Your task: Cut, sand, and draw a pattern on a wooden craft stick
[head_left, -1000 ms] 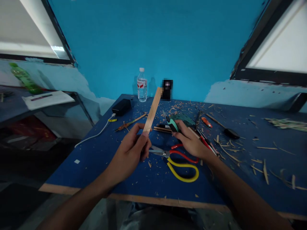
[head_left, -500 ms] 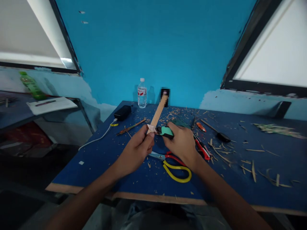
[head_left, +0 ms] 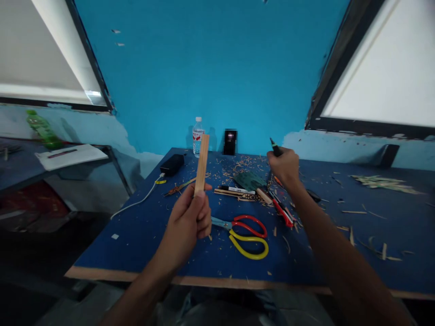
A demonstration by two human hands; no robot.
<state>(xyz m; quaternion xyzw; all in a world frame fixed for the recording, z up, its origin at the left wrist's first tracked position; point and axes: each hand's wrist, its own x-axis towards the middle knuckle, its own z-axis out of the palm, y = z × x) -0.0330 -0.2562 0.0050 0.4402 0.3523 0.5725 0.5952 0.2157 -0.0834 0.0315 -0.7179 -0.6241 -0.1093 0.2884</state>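
My left hand (head_left: 192,210) is closed round the lower end of a flat wooden strip (head_left: 203,160), which stands almost upright above the table. Raised to the right, apart from the strip, my right hand (head_left: 285,167) grips a green-and-black handled knife (head_left: 276,147); its blade is hard to make out. Scissors (head_left: 249,217) with one red and one yellow handle lie just right of my left hand. Beyond them are a black-and-white marker (head_left: 237,189), thin wooden pieces and a dark green, flat object (head_left: 249,180). A red cutter (head_left: 283,213) rests below my right hand.
Wood shavings (head_left: 248,160) litter the blue table (head_left: 142,244). Against the wall stand a water bottle (head_left: 197,138) and a blurred black object (head_left: 230,142). A black box (head_left: 172,164) with a white cable lies left; a pile of strips (head_left: 380,183) lies right.
My right hand has lifted the knife away from the strip, up and to the right. My left hand has drawn slightly left and tipped the strip more upright, uncovering the marker.
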